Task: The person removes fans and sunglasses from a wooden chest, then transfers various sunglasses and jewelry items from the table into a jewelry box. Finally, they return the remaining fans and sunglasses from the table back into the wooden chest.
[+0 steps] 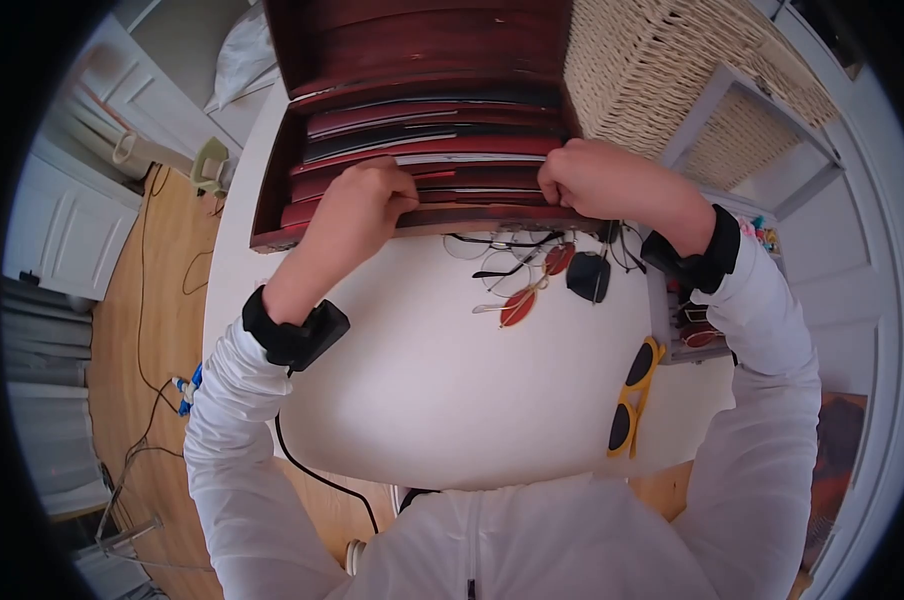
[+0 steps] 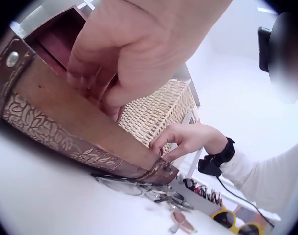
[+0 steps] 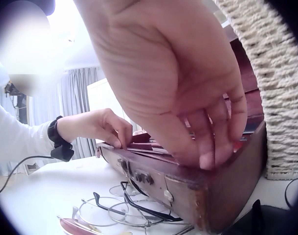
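Note:
An open dark red box (image 1: 272, 190) holds several thin, upright red and black folders (image 1: 372, 118) in rows. My left hand (image 1: 367, 205) reaches over the box's front wall and pinches the edge of a dark red folder (image 1: 472, 197) near the front. At the front right corner, my right hand (image 1: 612, 182) has its fingers bent down inside, around the same row; its fingertips are partly hidden. In the left wrist view the left thumb and fingers (image 2: 110, 100) close together behind the embossed front wall. The right wrist view shows the right fingers (image 3: 207, 152) curled low inside the corner.
Several pairs of glasses (image 1: 512, 270) lie against the box's front. Yellow-framed sunglasses (image 1: 636, 398) rest near the table's right side. A woven basket (image 1: 662, 70) stands behind right, beside a grey-framed case (image 1: 697, 352). A black cable (image 1: 317, 472) hangs from the left wrist.

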Tool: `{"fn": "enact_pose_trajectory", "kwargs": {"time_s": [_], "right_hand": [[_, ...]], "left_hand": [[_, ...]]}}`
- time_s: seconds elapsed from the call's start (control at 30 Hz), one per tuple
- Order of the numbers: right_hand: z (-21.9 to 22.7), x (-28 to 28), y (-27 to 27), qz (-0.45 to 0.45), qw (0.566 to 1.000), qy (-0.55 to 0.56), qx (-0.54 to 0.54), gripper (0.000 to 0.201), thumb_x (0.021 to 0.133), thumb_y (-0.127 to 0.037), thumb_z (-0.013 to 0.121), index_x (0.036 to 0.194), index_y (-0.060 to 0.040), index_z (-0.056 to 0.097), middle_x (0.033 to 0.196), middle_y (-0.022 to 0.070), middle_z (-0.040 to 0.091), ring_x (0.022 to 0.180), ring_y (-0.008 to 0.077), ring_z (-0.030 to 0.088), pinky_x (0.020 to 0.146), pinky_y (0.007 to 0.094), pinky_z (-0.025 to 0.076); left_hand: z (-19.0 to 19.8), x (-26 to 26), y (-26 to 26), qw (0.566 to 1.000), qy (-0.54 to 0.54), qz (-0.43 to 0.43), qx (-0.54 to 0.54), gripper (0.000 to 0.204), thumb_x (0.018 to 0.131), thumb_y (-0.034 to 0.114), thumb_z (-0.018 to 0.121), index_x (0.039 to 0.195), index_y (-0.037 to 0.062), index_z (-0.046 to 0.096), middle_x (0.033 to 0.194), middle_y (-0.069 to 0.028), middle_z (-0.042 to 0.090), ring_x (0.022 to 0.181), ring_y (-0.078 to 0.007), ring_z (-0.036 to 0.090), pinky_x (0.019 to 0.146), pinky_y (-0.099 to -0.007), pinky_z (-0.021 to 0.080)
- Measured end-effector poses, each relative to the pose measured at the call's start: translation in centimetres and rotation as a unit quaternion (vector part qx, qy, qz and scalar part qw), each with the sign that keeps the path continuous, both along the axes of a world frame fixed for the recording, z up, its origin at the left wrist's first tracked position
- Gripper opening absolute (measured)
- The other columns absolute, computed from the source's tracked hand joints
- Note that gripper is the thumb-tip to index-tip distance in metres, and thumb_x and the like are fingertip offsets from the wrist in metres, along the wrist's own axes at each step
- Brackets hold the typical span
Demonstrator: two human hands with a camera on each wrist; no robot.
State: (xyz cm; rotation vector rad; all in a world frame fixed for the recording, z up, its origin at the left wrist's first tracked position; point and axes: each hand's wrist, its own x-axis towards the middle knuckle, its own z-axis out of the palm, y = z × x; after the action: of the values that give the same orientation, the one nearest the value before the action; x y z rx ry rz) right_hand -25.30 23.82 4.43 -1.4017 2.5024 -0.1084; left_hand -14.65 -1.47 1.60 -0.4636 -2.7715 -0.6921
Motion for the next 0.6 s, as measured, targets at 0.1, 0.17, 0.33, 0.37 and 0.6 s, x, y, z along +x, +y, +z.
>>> {"fn": "enact_pose_trajectory", "kwargs": {"time_s": [0.1,0.17,0.33,0.37,0.6], "right_hand": [[2.3,1.1,1.5,-0.027,0.999,0.030,-0.033,0.014,0.074,-0.001,0.057,0.085,-0.0016,0.065,0.075,0.0127,0.063,0.073,0.0278,0.062,0.066,0.0374,0.048],[4.6,2.5,2.6,-0.050,0.997,0.028,-0.057,0.012,0.075,-0.003,0.058,0.086,-0.0020,0.064,0.077,0.0123,0.063,0.074,0.0284,0.061,0.067,0.0376,0.048],[3.3,4.9,6.8,-0.033,0.997,0.021,0.060,0.022,0.075,-0.002,0.060,0.096,-0.0049,0.064,0.088,0.0113,0.064,0.080,0.0272,0.063,0.072,0.0369,0.049],[2.1,5.3,7.3,-0.034,0.997,0.021,0.062,0.022,0.075,-0.002,0.060,0.096,-0.0049,0.064,0.088,0.0113,0.064,0.080,0.0272,0.063,0.072,0.0369,0.049],[-3.3,6.5,7.3,0.095,0.966,0.220,0.095,0.022,0.071,-0.003,0.061,0.092,-0.0066,0.063,0.082,0.0071,0.057,0.081,0.0232,0.060,0.079,0.0328,0.045]], "left_hand": [[1.3,-0.9,0.5,0.998,-0.066,0.016,-0.004,0.006,0.069,0.000,0.063,0.073,-0.0006,0.066,0.078,-0.0157,0.063,0.075,-0.0327,0.061,0.072,-0.0378,0.048],[1.7,-2.0,0.4,0.980,-0.194,0.036,-0.016,0.005,0.068,0.001,0.064,0.073,-0.0016,0.066,0.077,-0.0167,0.063,0.075,-0.0322,0.062,0.071,-0.0370,0.048],[1.6,-1.8,1.5,0.985,-0.153,0.047,-0.064,0.007,0.068,0.002,0.067,0.072,-0.0021,0.062,0.079,-0.0168,0.062,0.077,-0.0323,0.060,0.071,-0.0375,0.047],[1.3,-1.5,1.6,0.992,-0.103,0.051,-0.050,0.008,0.070,0.000,0.066,0.075,-0.0022,0.061,0.080,-0.0156,0.061,0.074,-0.0306,0.060,0.068,-0.0370,0.047],[1.1,2.4,6.4,0.994,0.112,0.015,0.002,0.018,0.069,0.004,0.068,0.082,0.0004,0.057,0.084,-0.0125,0.052,0.083,-0.0325,0.054,0.071,-0.0399,0.046]]}}
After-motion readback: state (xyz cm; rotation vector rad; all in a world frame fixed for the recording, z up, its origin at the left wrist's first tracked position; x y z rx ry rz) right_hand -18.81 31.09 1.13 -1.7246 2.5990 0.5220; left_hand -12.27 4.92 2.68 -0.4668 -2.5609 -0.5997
